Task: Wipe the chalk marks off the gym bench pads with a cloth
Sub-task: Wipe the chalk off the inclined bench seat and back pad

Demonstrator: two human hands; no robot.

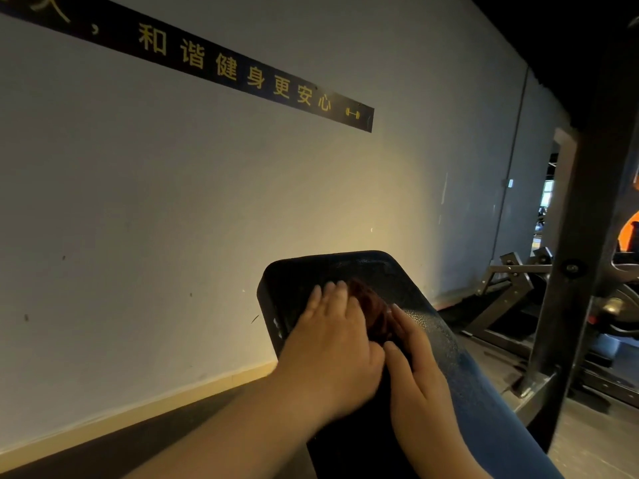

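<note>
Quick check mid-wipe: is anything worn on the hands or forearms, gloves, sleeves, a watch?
Nothing visible. The left hand and right hand are bare, without gloves or rings, and both forearms are uncovered to the frame edge: no sleeves, watch or bands.

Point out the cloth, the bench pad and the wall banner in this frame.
cloth (370, 305), head view, on the exposed reddish bunched fabric.
bench pad (366, 267), head view, on the bare top end.
wall banner (242, 72), head view, on its lettered stretch.
</note>
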